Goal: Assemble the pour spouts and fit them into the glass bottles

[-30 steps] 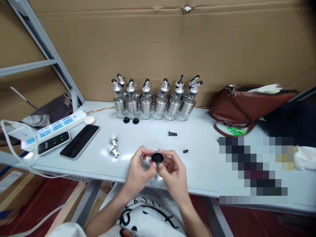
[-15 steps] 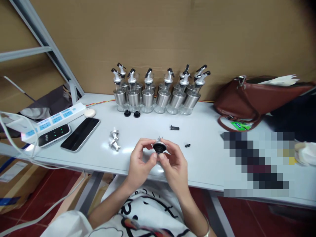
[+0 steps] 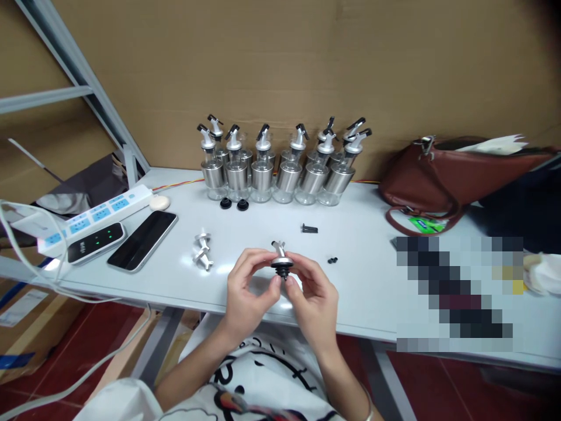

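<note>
Between my fingers is a silver pourer spout (image 3: 281, 261) with a ribbed black stopper at its bottom and a small black tip on top. My left hand (image 3: 252, 289) pinches it from the left and my right hand (image 3: 312, 295) from the right, both near the table's front edge. To the left lie two silver spout bodies (image 3: 203, 250). Two black stoppers (image 3: 234, 204) rest in front of the bottles. Right of my hands are small black caps (image 3: 333, 260), and farther back, black levers (image 3: 309, 228).
Several glass-and-steel oil bottles (image 3: 288, 178) with spouts stand in rows at the back. On the left are a phone (image 3: 142, 240), a black device (image 3: 96, 242) and a power strip (image 3: 99, 216). A brown bag (image 3: 464, 175) and a blurred-out patch occupy the right.
The pourer spout has tilted more upright in my fingers, so its silver neck and black tip now show. Both hands stay in nearly the same place.
</note>
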A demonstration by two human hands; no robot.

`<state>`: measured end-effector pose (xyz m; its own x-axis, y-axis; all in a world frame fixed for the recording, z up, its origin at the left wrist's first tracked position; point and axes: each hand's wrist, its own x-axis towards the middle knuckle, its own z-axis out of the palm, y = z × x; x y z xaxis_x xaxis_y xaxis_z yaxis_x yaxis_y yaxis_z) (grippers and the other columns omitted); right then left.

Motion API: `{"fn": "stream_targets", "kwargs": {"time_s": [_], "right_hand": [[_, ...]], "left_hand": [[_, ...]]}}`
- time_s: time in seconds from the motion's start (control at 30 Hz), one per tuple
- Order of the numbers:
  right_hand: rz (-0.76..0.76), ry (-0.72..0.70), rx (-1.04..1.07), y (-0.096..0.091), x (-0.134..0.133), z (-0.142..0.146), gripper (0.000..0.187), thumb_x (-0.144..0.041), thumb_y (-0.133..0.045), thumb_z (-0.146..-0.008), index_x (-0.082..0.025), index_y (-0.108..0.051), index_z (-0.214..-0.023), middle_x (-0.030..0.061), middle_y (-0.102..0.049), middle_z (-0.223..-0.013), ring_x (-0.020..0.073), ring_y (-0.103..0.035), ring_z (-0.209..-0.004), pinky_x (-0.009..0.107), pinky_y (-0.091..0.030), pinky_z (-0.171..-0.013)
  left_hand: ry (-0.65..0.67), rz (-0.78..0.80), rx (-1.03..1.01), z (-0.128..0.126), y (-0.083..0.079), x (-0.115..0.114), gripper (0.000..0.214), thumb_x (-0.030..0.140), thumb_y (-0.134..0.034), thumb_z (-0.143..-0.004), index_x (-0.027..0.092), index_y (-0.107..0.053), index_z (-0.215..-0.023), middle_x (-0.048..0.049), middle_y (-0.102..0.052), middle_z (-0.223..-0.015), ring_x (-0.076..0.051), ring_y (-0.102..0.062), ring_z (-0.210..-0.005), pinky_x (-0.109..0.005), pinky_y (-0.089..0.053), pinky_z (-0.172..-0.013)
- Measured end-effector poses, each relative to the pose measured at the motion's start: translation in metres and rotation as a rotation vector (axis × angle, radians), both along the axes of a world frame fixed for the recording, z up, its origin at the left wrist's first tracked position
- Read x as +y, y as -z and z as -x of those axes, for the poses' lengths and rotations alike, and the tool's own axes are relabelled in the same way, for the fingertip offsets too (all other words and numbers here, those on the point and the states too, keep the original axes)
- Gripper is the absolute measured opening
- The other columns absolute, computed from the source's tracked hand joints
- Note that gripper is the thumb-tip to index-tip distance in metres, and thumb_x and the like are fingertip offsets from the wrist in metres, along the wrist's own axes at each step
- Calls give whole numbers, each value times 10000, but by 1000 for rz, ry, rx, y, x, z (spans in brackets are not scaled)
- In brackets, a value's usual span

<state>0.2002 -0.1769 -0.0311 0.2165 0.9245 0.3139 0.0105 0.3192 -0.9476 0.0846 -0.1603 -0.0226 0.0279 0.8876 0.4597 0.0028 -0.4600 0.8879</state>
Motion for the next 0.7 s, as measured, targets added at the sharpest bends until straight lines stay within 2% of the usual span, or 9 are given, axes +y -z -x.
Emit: {"fn": "stream_targets", "kwargs": {"time_s": [0.27, 0.5, 0.7], "right_hand": [[0, -15, 50, -1, -1, -2, 246, -178, -617, -809, -279, -658, -1030, 18, -712, -1022, 157, -667, -943, 284, -540, -839], [17, -27, 64, -5, -1, 0, 260, -286, -607, -841, -245, -644, -1095, 58, -708, -1078, 187, -677, -959, 320, -553, -843], [69, -26, 81, -2, 0, 2, 274, -312, -628, -828, -236, -619, -1091, 76, -692, -1101, 207, -662, -997, 368, -533, -888]], "left_hand": [[-4, -13, 43, 0, 6, 0, 266, 109, -610, -797, 225, -624, -1036, -32, -570, -1006, -147, -552, -983, -259, -480, -883], [-4, 8, -30, -1, 6, 1, 264, 176, -583, -866, 259, -627, -1114, -39, -569, -1065, -150, -545, -1045, -268, -470, -923], [32, -23, 28, 2, 5, -1, 345, 207, -578, -867, 264, -589, -1207, -65, -546, -1140, -192, -524, -1107, -325, -453, -972]]}}
